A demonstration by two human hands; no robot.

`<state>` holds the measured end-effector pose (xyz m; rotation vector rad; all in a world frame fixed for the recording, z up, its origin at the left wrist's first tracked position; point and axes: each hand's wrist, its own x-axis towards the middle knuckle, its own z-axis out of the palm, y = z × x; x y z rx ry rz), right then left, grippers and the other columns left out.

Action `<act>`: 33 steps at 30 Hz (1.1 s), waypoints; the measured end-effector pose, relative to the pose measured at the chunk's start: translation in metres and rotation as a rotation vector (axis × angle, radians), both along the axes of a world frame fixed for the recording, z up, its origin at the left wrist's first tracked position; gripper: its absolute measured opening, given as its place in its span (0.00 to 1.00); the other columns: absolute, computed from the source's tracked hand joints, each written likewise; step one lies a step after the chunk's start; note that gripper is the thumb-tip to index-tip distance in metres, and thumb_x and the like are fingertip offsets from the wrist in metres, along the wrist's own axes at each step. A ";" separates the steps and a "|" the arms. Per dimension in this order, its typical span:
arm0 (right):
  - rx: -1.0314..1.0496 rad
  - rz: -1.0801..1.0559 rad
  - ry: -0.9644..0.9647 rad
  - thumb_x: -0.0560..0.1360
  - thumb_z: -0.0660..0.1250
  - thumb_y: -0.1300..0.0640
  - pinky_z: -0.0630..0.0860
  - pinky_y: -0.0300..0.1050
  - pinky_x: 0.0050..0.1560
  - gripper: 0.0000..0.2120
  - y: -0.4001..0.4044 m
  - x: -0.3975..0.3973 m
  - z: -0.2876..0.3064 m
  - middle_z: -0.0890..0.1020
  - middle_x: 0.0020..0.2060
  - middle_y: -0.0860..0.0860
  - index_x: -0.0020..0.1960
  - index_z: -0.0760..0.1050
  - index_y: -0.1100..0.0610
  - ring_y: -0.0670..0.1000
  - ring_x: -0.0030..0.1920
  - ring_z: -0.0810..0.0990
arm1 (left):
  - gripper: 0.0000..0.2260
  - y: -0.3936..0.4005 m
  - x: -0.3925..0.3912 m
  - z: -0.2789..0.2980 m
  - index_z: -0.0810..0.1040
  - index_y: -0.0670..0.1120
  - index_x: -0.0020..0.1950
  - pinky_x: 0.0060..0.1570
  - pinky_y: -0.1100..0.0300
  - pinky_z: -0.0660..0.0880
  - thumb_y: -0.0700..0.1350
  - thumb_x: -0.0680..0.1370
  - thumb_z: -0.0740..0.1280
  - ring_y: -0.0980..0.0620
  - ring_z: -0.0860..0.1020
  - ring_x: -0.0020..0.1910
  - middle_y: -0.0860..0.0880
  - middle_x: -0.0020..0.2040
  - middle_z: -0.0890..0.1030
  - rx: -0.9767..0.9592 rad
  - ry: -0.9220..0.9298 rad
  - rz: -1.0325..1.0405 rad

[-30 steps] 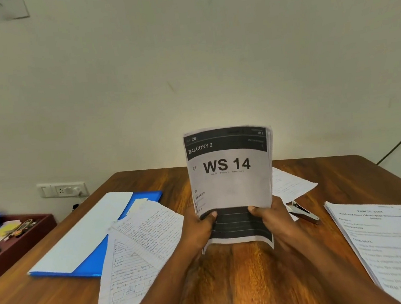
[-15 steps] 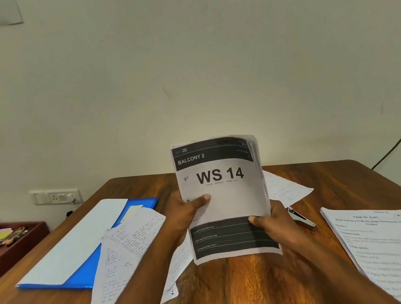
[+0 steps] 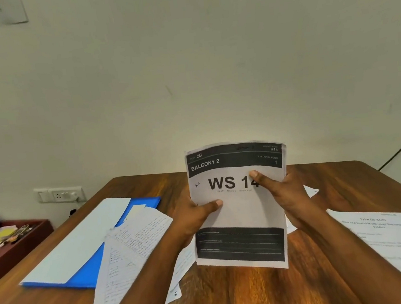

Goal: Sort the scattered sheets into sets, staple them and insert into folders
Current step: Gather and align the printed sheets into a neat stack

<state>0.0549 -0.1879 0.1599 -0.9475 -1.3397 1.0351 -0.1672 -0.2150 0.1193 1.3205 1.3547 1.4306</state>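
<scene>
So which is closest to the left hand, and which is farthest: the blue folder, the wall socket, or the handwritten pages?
From the left hand, in the head view:
1. Handwritten white pages, just to its left on the table.
2. Flat blue plastic folder, further left under a white sheet.
3. White wall socket, far left on the wall.

Colours and patterns in front of you

Your printed sheet (image 3: pixel 238 212): white, black bands top and bottom, bold black "WS 14". Folder (image 3: pixel 88 275): bright blue. Handwritten pages (image 3: pixel 130 246): white, fine dark script. Table (image 3: pixel 234 296): reddish-brown wood grain. Wall (image 3: pixel 185 66): pale cream. Tray (image 3: pixel 18 245): dark red.
</scene>
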 end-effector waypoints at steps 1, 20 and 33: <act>0.002 -0.003 -0.003 0.72 0.76 0.46 0.79 0.38 0.38 0.14 0.001 0.000 -0.001 0.86 0.49 0.48 0.53 0.76 0.47 0.50 0.47 0.86 | 0.26 -0.001 0.000 -0.001 0.73 0.57 0.65 0.61 0.43 0.81 0.49 0.72 0.80 0.44 0.82 0.58 0.51 0.61 0.82 0.004 0.001 -0.009; 0.331 -0.247 0.055 0.73 0.79 0.54 0.86 0.52 0.51 0.19 0.008 0.021 0.026 0.88 0.52 0.51 0.62 0.82 0.54 0.51 0.51 0.88 | 0.18 -0.013 -0.010 -0.004 0.72 0.57 0.58 0.47 0.60 0.81 0.44 0.76 0.76 0.49 0.81 0.52 0.54 0.56 0.80 0.042 0.011 0.002; 0.365 -0.148 -0.073 0.66 0.79 0.52 0.85 0.41 0.43 0.10 0.009 0.039 0.047 0.89 0.43 0.43 0.48 0.87 0.50 0.47 0.48 0.88 | 0.19 -0.015 -0.013 -0.008 0.70 0.58 0.57 0.51 0.55 0.80 0.45 0.75 0.77 0.48 0.80 0.53 0.54 0.55 0.79 0.007 0.002 0.048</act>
